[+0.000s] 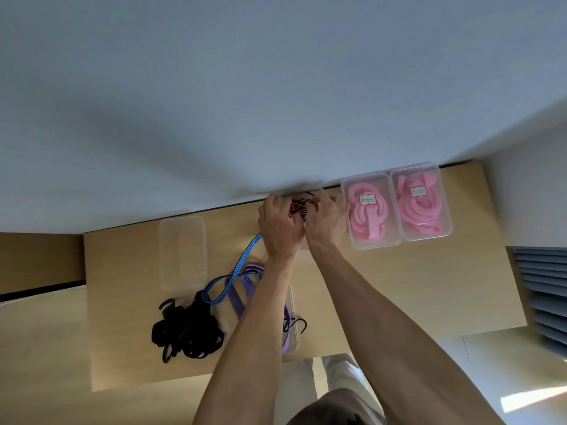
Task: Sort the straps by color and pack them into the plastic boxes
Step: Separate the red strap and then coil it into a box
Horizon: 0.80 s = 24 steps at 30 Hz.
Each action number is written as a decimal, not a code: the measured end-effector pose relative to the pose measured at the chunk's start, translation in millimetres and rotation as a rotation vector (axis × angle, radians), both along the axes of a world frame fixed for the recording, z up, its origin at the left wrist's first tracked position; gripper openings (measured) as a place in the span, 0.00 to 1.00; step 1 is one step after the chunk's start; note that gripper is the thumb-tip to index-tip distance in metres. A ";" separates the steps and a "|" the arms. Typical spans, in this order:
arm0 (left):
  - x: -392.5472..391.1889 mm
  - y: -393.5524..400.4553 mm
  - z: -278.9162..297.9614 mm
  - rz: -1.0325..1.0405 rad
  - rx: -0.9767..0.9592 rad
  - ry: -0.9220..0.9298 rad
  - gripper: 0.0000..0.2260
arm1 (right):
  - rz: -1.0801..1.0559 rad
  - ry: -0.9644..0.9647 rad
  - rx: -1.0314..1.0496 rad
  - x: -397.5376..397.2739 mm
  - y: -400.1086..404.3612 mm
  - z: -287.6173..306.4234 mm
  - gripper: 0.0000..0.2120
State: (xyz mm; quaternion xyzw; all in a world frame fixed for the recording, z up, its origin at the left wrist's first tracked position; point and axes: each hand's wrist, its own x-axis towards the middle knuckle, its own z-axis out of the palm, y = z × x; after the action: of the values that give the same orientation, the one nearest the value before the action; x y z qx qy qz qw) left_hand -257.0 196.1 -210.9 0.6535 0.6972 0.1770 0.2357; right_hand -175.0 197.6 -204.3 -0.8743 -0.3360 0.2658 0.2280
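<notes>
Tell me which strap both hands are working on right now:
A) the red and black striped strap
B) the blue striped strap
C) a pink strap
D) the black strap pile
A: the left hand and right hand both grip the red and black striped strap at a clear box by the wall, while the blue striped strap and the black strap pile lie untouched on the table.

Red-black strap (302, 207) bunched in a clear box (308, 193) at the wall; pink straps (366, 214) fill two lidded boxes (395, 207); black (187, 329), blue (236, 271), purple straps (242, 289) lie loose.
</notes>
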 end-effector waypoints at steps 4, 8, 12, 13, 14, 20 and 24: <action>-1.0 4.6 -1.9 0.059 -0.040 -0.086 0.15 | 0.027 0.015 0.092 -6.3 -11.2 -0.3 0.20; -6.3 10.5 -8.9 0.043 -0.025 -0.123 0.14 | 0.076 -0.076 0.181 -3.2 -25.8 -6.9 0.25; -5.9 6.7 -14.7 0.040 -0.025 -0.120 0.13 | 0.171 -0.091 0.084 -3.4 -30.2 -18.1 0.21; -4.5 5.4 -14.8 0.044 -0.015 -0.119 0.13 | 0.174 -0.090 0.093 -5.0 -30.8 -18.4 0.22; -3.6 4.2 -14.5 0.048 -0.002 -0.118 0.14 | 0.170 -0.103 0.128 -6.4 -32.2 -18.3 0.23; -7.1 -0.7 -10.8 -0.002 0.024 -0.148 0.13 | 0.238 -0.173 0.129 -1.9 -32.2 -17.7 0.21; -8.2 5.8 -17.0 -0.008 -0.042 -0.090 0.13 | 0.258 -0.139 0.009 -5.2 -25.2 -19.7 0.21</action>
State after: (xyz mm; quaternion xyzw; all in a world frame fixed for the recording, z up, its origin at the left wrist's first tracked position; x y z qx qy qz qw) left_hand -265.2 201.9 -228.0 0.6424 0.6870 0.1905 0.2810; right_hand -180.2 172.4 -224.1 -0.8392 -0.4616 0.2304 0.1722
